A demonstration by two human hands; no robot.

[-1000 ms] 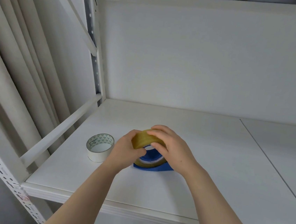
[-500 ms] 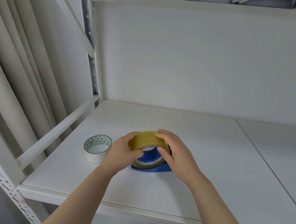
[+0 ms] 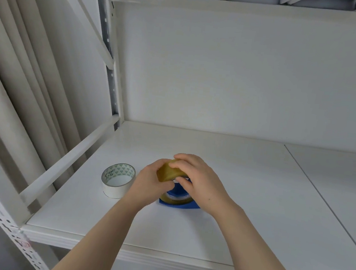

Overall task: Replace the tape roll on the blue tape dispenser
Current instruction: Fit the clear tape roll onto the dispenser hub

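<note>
A yellowish-brown tape roll (image 3: 168,173) stands on edge in the blue tape dispenser (image 3: 179,203) on the white shelf (image 3: 243,196). My left hand (image 3: 151,183) grips the roll's left side. From the right and above, my right hand (image 3: 198,181) holds the roll, fingers curled over its top and thumb at the core. The hands hide most of the dispenser; only its blue base and part of the hub show. A white tape roll (image 3: 117,180) with a green triangle pattern inside lies flat to the left, apart from my hands.
A white side rail (image 3: 69,158) and a perforated upright (image 3: 111,66) border the shelf on the left, with beige curtains (image 3: 14,73) beyond. The back panel (image 3: 244,76) closes the rear. A seam (image 3: 320,196) splits the shelf surface on the right.
My right hand's fingers have slid further over the top of the yellowish roll, covering more of it. The roll stays in the dispenser and the white roll has not moved.
</note>
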